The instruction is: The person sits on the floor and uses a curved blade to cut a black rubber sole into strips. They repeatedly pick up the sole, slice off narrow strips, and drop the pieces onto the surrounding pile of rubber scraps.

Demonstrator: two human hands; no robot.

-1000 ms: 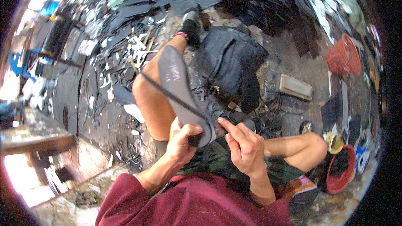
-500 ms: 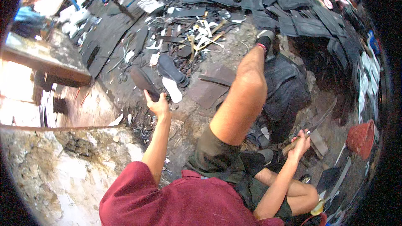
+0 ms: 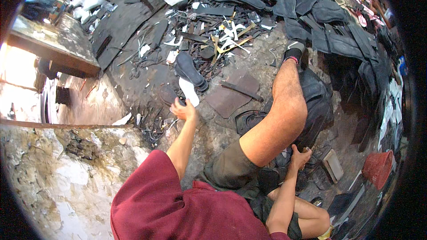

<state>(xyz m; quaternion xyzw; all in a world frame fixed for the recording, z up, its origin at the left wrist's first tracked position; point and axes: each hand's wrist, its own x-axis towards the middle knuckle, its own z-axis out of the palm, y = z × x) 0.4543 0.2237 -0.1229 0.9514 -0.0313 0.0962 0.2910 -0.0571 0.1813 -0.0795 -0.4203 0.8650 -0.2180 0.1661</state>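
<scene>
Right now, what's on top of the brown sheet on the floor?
A narrow dark strip lies across the brown sheet; the sheet's surface directly beneath it is covered.

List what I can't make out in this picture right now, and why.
All in the head view:
- Right hand: what it holds, if anything; its grip is small and blurred.
- Brown sole: its near end, behind the left hand; whether that hand grips it is unclear.
- White sole: its far end, covered by the dark sole.
- Yellow thing: its kind, cut off by the lower edge.
</scene>
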